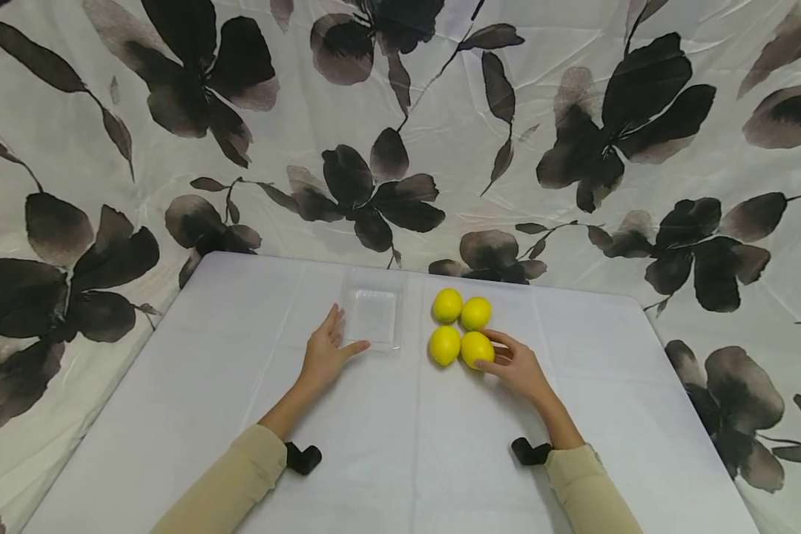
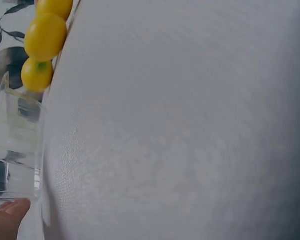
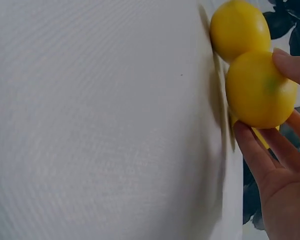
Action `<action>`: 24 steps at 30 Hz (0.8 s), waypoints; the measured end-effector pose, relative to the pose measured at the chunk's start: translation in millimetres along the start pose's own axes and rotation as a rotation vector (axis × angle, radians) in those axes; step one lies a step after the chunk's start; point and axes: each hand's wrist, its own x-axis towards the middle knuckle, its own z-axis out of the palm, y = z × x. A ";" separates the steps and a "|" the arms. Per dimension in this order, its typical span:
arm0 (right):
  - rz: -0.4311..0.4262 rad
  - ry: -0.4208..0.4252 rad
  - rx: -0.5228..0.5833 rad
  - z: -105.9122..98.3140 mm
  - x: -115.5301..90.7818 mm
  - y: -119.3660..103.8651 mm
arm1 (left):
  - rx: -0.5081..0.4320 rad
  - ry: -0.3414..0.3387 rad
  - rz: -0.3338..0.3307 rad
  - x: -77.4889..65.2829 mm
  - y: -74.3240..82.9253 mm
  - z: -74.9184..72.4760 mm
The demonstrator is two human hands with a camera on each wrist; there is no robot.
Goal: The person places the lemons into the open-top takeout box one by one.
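My right hand [image 1: 519, 368] has its thumb and fingers round the near-right lemon [image 1: 477, 350] of a small group. In the right wrist view this lemon [image 3: 260, 90] sits between the thumb on one side and the fingertips on the other. Close by are the near-left lemon [image 1: 444, 345] and the two far lemons, one on the left [image 1: 447, 305] and one on the right [image 1: 476, 314]. My left hand [image 1: 325, 354] is spread at the near-left corner of a clear plastic container [image 1: 400, 311], thumb along its near edge and fingers straight beside its left wall.
A white-covered table [image 1: 367, 445] lies under everything. A floral cloth [image 1: 400, 111] hangs behind its far edge. Each wrist carries a black device, one on the left [image 1: 303, 458] and one on the right [image 1: 530, 452], just past the beige sleeves.
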 end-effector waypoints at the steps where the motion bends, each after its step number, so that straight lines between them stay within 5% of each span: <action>1: 0.003 0.000 0.005 0.1 -0.1 -1.4 | 0.003 0.002 0.000 -0.9 0.2 -0.9; 13: -0.029 -0.022 0.041 0.7 -7.3 -64.3 | 0.011 0.001 -0.039 -9.3 -0.4 -4.8; 24: -0.127 -0.029 0.083 19.7 16.7 -77.7 | 0.023 0.019 -0.056 -18.0 4.5 -0.7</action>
